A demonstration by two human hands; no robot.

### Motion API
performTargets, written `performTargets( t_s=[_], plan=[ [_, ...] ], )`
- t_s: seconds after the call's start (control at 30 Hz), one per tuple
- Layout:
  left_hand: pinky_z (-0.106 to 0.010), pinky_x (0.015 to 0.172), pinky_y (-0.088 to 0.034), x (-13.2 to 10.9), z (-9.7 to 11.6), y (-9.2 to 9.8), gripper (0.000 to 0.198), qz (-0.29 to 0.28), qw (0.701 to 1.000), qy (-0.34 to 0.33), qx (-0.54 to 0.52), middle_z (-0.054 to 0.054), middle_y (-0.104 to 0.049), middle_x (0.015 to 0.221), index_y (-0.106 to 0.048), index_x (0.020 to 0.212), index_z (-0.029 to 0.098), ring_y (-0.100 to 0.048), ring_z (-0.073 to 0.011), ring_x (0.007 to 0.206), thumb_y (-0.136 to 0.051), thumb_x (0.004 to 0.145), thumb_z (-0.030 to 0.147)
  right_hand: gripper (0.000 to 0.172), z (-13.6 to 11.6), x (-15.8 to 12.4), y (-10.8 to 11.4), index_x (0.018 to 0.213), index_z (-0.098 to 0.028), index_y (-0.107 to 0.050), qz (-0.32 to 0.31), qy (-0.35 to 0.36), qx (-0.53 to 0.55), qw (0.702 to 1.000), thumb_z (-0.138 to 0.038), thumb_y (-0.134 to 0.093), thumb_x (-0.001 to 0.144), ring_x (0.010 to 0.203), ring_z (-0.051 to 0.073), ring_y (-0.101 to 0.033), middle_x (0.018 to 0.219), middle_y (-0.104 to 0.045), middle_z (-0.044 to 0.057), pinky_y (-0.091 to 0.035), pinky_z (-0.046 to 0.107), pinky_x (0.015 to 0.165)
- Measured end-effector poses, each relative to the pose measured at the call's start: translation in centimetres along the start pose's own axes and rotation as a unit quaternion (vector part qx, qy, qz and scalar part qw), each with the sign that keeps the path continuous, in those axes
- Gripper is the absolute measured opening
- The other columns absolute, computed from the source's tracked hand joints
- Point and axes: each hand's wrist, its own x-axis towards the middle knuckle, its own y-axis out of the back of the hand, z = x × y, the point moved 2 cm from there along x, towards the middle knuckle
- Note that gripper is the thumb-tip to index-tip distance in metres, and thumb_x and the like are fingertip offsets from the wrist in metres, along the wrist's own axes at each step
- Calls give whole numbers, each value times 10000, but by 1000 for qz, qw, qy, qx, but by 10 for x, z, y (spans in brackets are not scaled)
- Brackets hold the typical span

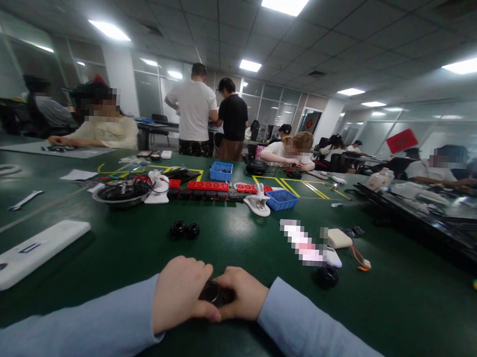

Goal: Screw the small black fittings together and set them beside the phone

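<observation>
With blue cloth sleeves (pixel 103 315) angled inward, the left hand (pixel 180 292) and right hand (pixel 245 292) meet at the near middle of the smooth green table (pixel 227 247), fingers curled and thumbs low, both clamped on a glossy black round part (pixel 212 291). Farther off sit two ringlike black pieces (pixel 184 230); left, a long, round-edged white casing (pixel 46 248).

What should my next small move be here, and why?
Perhaps loosen the right hand slightly while the left hand steadies the black round part: both hands are wrapped around it, hiding much of its surface from view.
</observation>
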Motion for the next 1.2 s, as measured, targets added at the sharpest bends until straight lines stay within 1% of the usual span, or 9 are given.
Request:
performTargets(
  t_s=[0.1,0.2,0.3,0.4,0.5,0.7,0.83,0.93,1.2],
  plan=[
    [-395,636,-449,0,-5,3,556,6,1000,-4,-5,-97,-633,794,-605,814,142,-600,-293,716,-610,638,670,344,-1,0,1,711,-167,-566,1,1,5,1000,-467,-723,647,627,113,-435,615,-491,-43,-325,232,605],
    [-374,662,-444,1,-11,11,498,39,998,-31,-39,-72,-621,831,-600,888,150,-593,-271,762,-616,689,606,346,-1,-1,2,698,-168,-563,8,9,13,1000,-467,-727,642,646,116,-442,612,-482,-45,-329,228,609],
    [-319,697,-446,4,-18,16,401,45,986,-127,-103,-44,-618,896,-596,966,176,-583,-228,826,-648,727,494,341,1,-1,2,689,-168,-568,11,23,26,999,-454,-743,626,655,115,-450,604,-459,-52,-339,223,611],
    [-280,763,-443,5,-23,17,360,22,963,-228,-140,-34,-620,992,-604,1043,222,-566,-206,910,-695,725,364,337,3,-1,0,692,-170,-582,4,38,36,999,-432,-770,593,644,108,-454,595,-452,-62,-348,224,631],
    [-278,803,-439,5,-24,16,427,-16,952,-274,-136,-18,-622,1044,-603,1104,282,-562,-208,956,-730,696,282,342,4,-1,-1,655,-170,-571,-8,34,40,999,-433,-777,579,657,108,-464,585,-465,-64,-352,225,652],
    [-306,822,-442,0,-18,18,497,-50,955,-274,-102,-13,-632,1068,-590,1140,294,-552,-220,996,-732,679,173,352,6,-1,-3,720,-180,-611,-16,37,21,999,-476,-755,595,692,116,-477,620,-513,-55,-364,240,710],
    [-312,808,-444,2,-15,16,487,-45,951,-292,-94,0,-652,1054,-602,1118,270,-555,-219,978,-746,664,165,384,9,0,-6,724,-182,-627,-18,30,11,999,-520,-742,583,702,128,-478,622,-525,-46,-367,250,710],
    [-301,776,-449,5,-16,13,468,-38,950,-296,-88,4,-670,1010,-609,1102,265,-572,-213,944,-754,664,192,381,9,0,-5,725,-180,-625,-11,34,19,999,-502,-758,570,681,119,-470,606,-511,-54,-362,243,698],
    [-299,742,-465,0,-8,16,349,-49,973,-221,-36,-14,-661,947,-643,1012,252,-593,-212,897,-747,680,275,369,6,-1,-5,687,-174,-609,-5,21,25,999,-465,-787,546,658,114,-461,587,-496,-58,-352,234,654]
  ],
)
